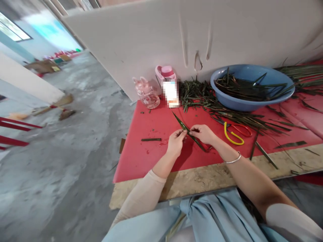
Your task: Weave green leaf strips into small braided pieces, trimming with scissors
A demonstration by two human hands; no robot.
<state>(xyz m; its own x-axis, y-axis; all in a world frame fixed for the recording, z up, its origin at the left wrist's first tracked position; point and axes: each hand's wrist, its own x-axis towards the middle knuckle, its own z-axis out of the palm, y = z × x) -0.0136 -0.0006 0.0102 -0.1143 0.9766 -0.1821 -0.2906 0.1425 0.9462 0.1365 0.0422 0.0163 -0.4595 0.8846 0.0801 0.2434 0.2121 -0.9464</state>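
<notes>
A long, narrow green leaf strip (179, 121) slants between my hands above the red table cover (141, 164). My left hand (177, 139) pinches it near the middle with thumb and fingertips. Close beside, my right hand (203, 133) is closed on the same strip, its fingertips almost touching the left ones. The strip's lower end reaches down to the right under my right hand. To the left lies a short dark piece of leaf (151, 139). Scissors (233, 132) with one yellow and one red handle rest right of my right hand.
A blue basin (252, 104) holding dark leaf strips stands at the back right. Cut leaf pieces (195, 92) are heaped beside it. A pink clear bottle (147, 95) and a pink-lidded bottle (167, 71) stand before the white board (141, 40). Bare wood (202, 181) edges the table.
</notes>
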